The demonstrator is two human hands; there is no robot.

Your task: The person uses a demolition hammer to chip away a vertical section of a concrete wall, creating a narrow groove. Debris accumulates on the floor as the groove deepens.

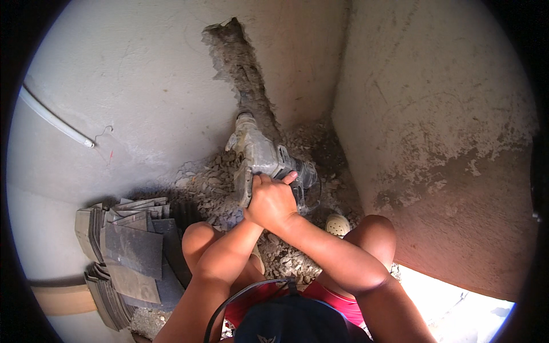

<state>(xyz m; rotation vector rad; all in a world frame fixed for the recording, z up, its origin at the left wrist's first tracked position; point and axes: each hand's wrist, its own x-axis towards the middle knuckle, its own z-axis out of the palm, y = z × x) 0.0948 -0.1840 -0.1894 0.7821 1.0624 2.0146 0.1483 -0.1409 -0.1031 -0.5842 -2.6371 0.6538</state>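
Note:
A dusty grey demolition hammer (255, 147) points away from me, its front end at the lower part of a rough channel (243, 63) broken into the wall. My right hand (273, 199) is closed round the tool's rear handle. My left hand (252, 216) is at the same handle, overlapped by the right; most of its fingers are hidden, but it appears closed on the grip. The forearms meet at the wrists. The tip of the bit cannot be seen clearly where it meets the broken masonry.
Rubble (209, 183) covers the floor beneath the tool and around my feet, one in a pale clog (337, 225). Stacked grey tiles (134, 246) lie at left. A white conduit (57, 121) and thin wire stick out of the left wall. A stained wall (440, 143) stands close at right.

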